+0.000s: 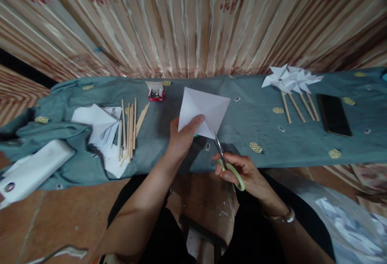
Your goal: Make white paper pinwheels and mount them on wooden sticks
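Note:
My left hand pinches a white square paper sheet with diagonal creases, holding it up above the blue-grey cloth. My right hand grips green-handled scissors, whose blades touch the bottom corner of the sheet. A bracelet circles my right wrist.
Several wooden sticks and a pile of white paper lie at left. A small red box of pins sits at the back. Finished paper pinwheels on sticks and a black phone lie at right. A white box rests far left.

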A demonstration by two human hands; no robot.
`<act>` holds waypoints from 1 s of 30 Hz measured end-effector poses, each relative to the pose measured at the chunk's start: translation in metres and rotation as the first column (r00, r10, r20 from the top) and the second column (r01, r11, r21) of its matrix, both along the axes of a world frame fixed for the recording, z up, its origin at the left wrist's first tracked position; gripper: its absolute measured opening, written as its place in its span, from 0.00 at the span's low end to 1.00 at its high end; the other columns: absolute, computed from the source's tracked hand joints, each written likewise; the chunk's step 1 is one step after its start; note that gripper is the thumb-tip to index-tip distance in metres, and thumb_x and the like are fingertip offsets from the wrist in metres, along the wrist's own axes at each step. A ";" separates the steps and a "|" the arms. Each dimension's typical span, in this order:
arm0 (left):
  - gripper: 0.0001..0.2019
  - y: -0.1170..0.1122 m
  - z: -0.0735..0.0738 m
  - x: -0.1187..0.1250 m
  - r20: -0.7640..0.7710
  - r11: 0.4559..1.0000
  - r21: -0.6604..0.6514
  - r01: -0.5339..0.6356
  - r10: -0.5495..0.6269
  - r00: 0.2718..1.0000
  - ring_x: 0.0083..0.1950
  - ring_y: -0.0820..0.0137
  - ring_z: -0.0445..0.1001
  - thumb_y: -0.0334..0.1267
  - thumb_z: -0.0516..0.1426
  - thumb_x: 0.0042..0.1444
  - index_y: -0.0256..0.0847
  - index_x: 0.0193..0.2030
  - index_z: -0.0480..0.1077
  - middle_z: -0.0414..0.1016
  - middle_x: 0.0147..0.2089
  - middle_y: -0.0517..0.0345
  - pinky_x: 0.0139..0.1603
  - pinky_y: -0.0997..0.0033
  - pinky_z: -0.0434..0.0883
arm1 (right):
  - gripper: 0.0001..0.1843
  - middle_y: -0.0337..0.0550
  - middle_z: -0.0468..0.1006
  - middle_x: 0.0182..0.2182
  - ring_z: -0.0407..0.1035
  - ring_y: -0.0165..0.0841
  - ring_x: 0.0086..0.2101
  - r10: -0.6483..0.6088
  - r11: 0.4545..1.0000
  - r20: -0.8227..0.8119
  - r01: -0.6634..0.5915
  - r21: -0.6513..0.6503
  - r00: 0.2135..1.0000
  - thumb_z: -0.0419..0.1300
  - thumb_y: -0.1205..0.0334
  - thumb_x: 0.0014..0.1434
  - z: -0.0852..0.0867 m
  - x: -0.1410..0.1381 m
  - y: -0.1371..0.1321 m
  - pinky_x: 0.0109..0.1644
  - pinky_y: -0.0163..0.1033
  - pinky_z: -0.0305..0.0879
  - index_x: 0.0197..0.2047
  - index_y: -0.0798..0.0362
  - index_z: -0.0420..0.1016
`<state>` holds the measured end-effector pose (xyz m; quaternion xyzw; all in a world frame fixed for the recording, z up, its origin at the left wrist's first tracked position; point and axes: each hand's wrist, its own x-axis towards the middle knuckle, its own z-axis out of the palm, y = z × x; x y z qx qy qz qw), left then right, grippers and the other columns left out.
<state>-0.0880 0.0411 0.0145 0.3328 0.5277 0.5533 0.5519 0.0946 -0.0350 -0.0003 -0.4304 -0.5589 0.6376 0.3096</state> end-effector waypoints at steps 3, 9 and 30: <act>0.13 -0.001 -0.001 0.001 -0.010 1.000 -0.003 0.010 -0.010 1.000 0.38 0.63 0.77 0.46 0.67 0.43 0.40 0.31 0.75 0.80 0.34 0.54 0.37 0.65 0.71 | 0.21 0.37 0.75 0.27 0.67 0.28 0.26 -0.021 1.000 -0.007 0.021 -0.010 1.000 0.67 0.48 0.54 -0.002 -0.001 0.001 0.32 0.35 0.65 0.47 0.52 0.78; 0.12 -0.003 0.000 0.003 -0.016 0.999 0.013 0.033 -0.032 0.999 0.36 0.63 0.77 0.45 0.67 0.44 0.41 0.31 0.74 0.79 0.32 0.56 0.36 0.65 0.71 | 0.19 0.36 0.75 0.26 0.66 0.28 0.26 -0.036 0.999 0.002 0.036 -0.021 0.999 0.68 0.49 0.53 -0.001 -0.002 0.003 0.30 0.34 0.64 0.45 0.51 0.79; 0.10 -0.005 0.002 0.004 -0.043 0.998 -0.027 0.065 -0.066 0.997 0.37 0.61 0.77 0.45 0.66 0.44 0.43 0.29 0.74 0.80 0.33 0.56 0.37 0.64 0.72 | 0.19 0.36 0.75 0.26 0.65 0.28 0.26 -0.041 0.998 -0.007 0.040 -0.038 0.999 0.68 0.50 0.53 -0.004 0.000 0.002 0.31 0.34 0.63 0.46 0.49 0.79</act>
